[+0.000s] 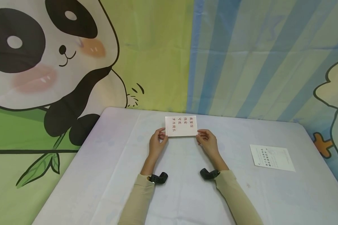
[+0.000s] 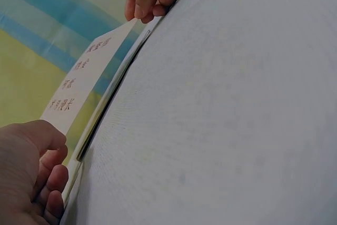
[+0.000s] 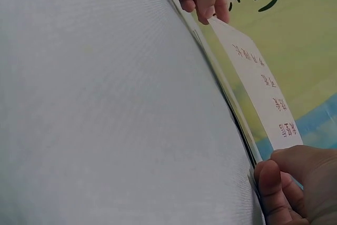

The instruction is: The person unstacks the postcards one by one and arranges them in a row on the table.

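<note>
A white card (image 1: 181, 125) with columns of reddish Chinese characters is held up by both hands near the far part of the table. My left hand (image 1: 157, 142) pinches its left end between thumb and fingers. At the opposite end, my right hand (image 1: 209, 143) pinches the near corner. Both wrist views show the card (image 2: 87, 80) raised and tilted, with a gap beneath it. Under it, a thin flat thing (image 3: 237, 125) with a dark edge lies along the table surface.
Another white card (image 1: 271, 158), printed with dark characters, lies on the right side of the table. A pale cloth covers the table (image 1: 186, 193). Behind it hangs a backdrop (image 1: 155, 56) with a cartoon panda and stripes. Black bands circle both wrists.
</note>
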Demonstrator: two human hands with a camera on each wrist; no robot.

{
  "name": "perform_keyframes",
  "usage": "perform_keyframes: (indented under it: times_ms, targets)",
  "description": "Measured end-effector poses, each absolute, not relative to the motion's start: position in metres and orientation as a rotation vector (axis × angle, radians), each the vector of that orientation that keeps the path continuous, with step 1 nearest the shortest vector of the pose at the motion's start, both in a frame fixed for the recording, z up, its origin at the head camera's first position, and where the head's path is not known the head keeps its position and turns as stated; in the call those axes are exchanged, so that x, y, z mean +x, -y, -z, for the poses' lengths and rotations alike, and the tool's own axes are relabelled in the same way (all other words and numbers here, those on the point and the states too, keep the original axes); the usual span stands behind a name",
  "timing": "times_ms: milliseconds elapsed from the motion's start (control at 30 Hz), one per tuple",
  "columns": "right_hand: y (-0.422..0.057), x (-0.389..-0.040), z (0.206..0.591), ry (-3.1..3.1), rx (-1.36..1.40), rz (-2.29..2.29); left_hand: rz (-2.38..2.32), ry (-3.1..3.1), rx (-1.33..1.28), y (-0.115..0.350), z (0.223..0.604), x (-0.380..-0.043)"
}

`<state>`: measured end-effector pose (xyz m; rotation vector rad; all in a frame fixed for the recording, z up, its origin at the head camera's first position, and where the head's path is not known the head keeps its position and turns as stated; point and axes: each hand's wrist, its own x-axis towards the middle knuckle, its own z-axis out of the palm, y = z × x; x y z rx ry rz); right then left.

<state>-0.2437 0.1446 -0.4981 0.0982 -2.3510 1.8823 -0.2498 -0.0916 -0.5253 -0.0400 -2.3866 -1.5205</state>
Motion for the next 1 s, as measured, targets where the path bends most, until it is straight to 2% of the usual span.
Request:
perform_keyframes:
  times_ms: [100, 300, 533, 1000]
  targets:
    - [-0.141, -0.236, 0.483, 2.386, 0.116, -1.821, 1.515, 2.397, -0.039, 0.093, 0.524, -0.25]
    - [-0.139, -0.231, 0.477, 2.407, 0.12, -1.802, 1.537, 2.407, -0.035, 0.093, 0.524, -0.249]
    - [-0.149, -0.252, 0.52, 2.384, 0.044, -1.841, 1.535, 2.416, -0.053, 0.092, 0.524, -0.246]
    - [-0.153, -0.243, 0.518, 2.402, 0.042, -1.803, 1.573, 2.411, -0.071, 0.091, 0.523, -0.241]
